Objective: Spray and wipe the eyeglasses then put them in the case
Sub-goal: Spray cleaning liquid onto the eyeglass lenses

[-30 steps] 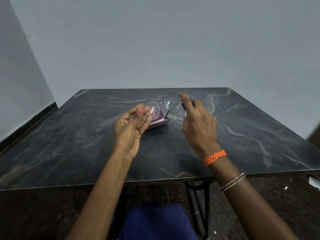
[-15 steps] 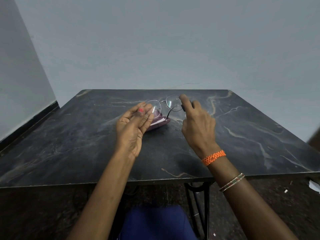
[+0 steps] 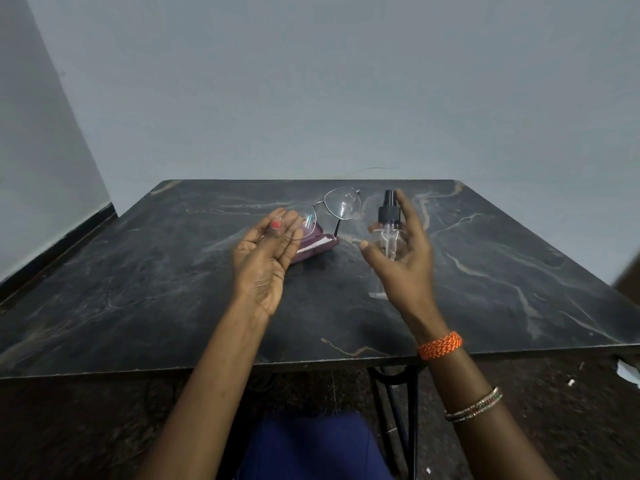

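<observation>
**Glasses and spray raised over marble table**

A person's left hand [image 3: 265, 252] pinches the glasses [image 3: 320, 213] by one lens rim, holding them up just above the open purple case [image 3: 313, 245], which lies near the table's [image 3: 138, 289] middle. To the right, the right hand [image 3: 401, 251] cradles a clear spray bottle [image 3: 388, 233], fingers loosely curled around it. Bare dark stone runs out to the left, right and near edges.
</observation>
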